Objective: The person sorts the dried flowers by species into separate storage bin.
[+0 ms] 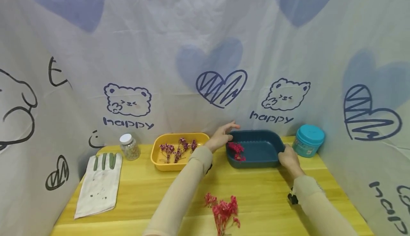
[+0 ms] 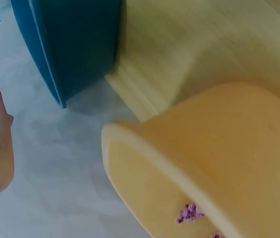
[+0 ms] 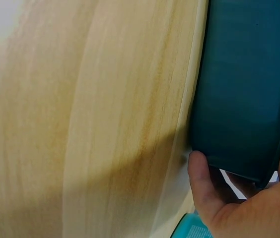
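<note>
A dark teal plastic tray (image 1: 261, 153) stands at the back of the table, holding small sprigs of pink dried flowers (image 1: 236, 150) at its left end. My right hand (image 1: 289, 159) grips the tray's right end; the right wrist view shows the thumb low on the tray's wall (image 3: 244, 89) and other fingers by the rim. Near the back left corner, my left hand (image 1: 221, 138) has its fingers extended, and a gap separates it from the tray in the left wrist view. A bunch of pink dried flowers (image 1: 224, 209) lies at the table's front.
Left of the teal tray, a yellow tray (image 1: 169, 167) contains several purple dried-flower sprigs (image 1: 177, 150). A white-capped jar (image 1: 130, 147) and a white glove with green fingers (image 1: 99, 189) are farther left. A turquoise tub (image 1: 309, 141) stands at right. Printed curtain (image 1: 179, 104) surrounds the table (image 1: 153, 197).
</note>
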The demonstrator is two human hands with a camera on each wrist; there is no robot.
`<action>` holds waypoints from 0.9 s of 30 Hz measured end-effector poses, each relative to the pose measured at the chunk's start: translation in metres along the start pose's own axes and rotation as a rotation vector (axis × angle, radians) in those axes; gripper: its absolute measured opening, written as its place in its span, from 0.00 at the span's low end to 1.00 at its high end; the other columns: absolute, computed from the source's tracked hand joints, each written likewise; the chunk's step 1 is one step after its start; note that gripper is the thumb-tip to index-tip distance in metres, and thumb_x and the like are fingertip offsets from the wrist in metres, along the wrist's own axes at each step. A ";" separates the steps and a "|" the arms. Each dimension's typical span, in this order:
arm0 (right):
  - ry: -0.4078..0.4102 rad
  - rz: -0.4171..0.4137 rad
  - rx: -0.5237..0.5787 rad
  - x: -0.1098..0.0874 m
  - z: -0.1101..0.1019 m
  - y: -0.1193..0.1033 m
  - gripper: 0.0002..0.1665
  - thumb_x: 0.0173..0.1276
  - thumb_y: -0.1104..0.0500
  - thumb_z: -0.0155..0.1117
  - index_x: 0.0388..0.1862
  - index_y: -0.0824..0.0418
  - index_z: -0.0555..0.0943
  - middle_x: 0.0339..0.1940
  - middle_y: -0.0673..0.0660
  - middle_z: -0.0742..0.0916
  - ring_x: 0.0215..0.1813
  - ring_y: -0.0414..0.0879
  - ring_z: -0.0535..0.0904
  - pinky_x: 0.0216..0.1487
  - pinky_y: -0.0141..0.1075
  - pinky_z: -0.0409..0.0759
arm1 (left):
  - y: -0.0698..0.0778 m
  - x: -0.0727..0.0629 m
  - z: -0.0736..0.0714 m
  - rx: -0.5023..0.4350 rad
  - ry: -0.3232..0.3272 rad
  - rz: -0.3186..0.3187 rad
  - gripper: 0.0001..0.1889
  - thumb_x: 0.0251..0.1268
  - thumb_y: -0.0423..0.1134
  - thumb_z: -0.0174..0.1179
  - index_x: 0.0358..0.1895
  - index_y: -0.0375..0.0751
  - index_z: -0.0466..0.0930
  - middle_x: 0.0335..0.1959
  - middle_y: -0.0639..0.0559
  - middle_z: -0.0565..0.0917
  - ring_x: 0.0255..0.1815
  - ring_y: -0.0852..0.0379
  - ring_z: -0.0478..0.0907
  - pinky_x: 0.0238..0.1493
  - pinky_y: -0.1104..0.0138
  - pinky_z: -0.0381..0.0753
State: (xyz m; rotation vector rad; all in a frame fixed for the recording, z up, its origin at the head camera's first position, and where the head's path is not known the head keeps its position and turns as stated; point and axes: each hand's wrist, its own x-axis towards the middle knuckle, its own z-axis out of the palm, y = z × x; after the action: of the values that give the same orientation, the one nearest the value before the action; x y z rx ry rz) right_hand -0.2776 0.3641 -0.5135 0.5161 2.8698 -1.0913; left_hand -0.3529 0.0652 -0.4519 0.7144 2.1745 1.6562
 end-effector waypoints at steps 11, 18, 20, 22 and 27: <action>-0.009 -0.013 -0.014 0.004 -0.014 -0.010 0.39 0.74 0.64 0.40 0.81 0.81 0.52 0.78 0.83 0.64 0.78 0.78 0.60 0.80 0.68 0.65 | 0.019 -0.029 -0.011 0.037 0.109 -0.007 0.19 0.81 0.33 0.55 0.70 0.41 0.77 0.71 0.43 0.79 0.74 0.42 0.74 0.77 0.51 0.77; -0.024 0.004 -0.014 0.005 -0.014 -0.012 0.40 0.74 0.64 0.39 0.81 0.80 0.52 0.79 0.82 0.64 0.79 0.78 0.59 0.80 0.68 0.65 | 0.018 -0.060 -0.016 0.039 0.058 -0.044 0.17 0.82 0.35 0.55 0.68 0.43 0.77 0.69 0.39 0.78 0.68 0.43 0.77 0.71 0.49 0.81; -0.027 0.005 -0.017 0.003 -0.012 -0.012 0.39 0.73 0.64 0.39 0.81 0.80 0.52 0.78 0.82 0.64 0.79 0.78 0.60 0.80 0.68 0.65 | 0.015 -0.072 -0.017 0.049 0.030 -0.069 0.17 0.82 0.37 0.56 0.68 0.44 0.77 0.68 0.40 0.79 0.67 0.44 0.78 0.70 0.49 0.82; -0.033 0.007 -0.016 0.001 -0.010 -0.011 0.40 0.73 0.64 0.39 0.81 0.80 0.52 0.78 0.82 0.64 0.79 0.78 0.59 0.80 0.68 0.64 | 0.010 -0.084 -0.020 0.068 0.004 -0.084 0.17 0.82 0.39 0.56 0.68 0.43 0.77 0.67 0.40 0.79 0.66 0.44 0.79 0.69 0.50 0.82; -0.060 0.016 0.002 -0.003 -0.006 -0.008 0.40 0.73 0.64 0.38 0.82 0.80 0.50 0.79 0.82 0.62 0.80 0.79 0.58 0.81 0.69 0.64 | -0.002 -0.113 -0.023 0.116 -0.076 -0.105 0.21 0.81 0.43 0.58 0.70 0.43 0.76 0.65 0.41 0.80 0.64 0.46 0.79 0.65 0.53 0.83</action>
State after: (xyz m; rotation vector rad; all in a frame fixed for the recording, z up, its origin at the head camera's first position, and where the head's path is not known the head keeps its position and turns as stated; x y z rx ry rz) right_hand -0.2765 0.3615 -0.5035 0.4969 2.8091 -1.0881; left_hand -0.2723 -0.0173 -0.4531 0.6706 2.2281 1.4386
